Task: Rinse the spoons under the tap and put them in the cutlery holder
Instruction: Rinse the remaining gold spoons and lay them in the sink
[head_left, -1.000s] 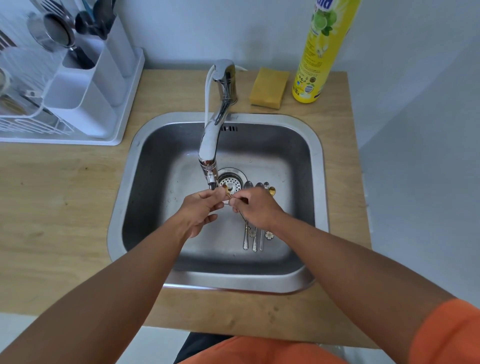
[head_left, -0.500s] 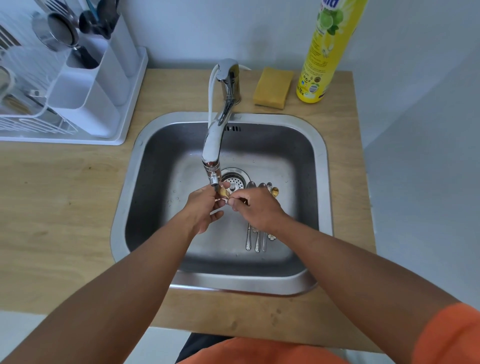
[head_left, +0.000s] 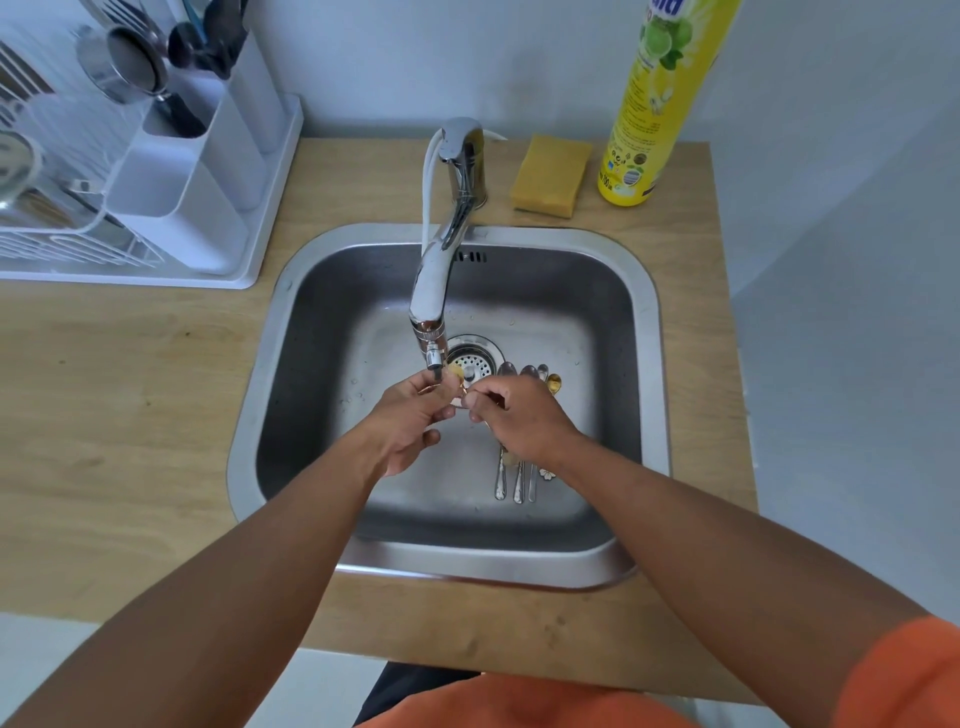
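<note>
Under the chrome tap (head_left: 435, 291), both hands pinch a small gold spoon (head_left: 456, 372), left hand (head_left: 415, 415) at the bowl, right hand (head_left: 519, 415) seemingly on its handle.

A home kitchen. A steel sink (head_left: 649, 332) with chrome tap (head_left: 441, 260) sits in a wooden counter (head_left: 130, 415). Dish rack (head_left: 78, 249), sponge (head_left: 550, 176) and washing-up liquid bottle (head_left: 660, 104) stand nearby

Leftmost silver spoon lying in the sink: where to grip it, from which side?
Take the leftmost silver spoon by its handle end, from above on the near side. It lies flat on the steel sink floor, bowl toward the drain; the right hand covers its middle, and only the handle tip projects freely.
</note>
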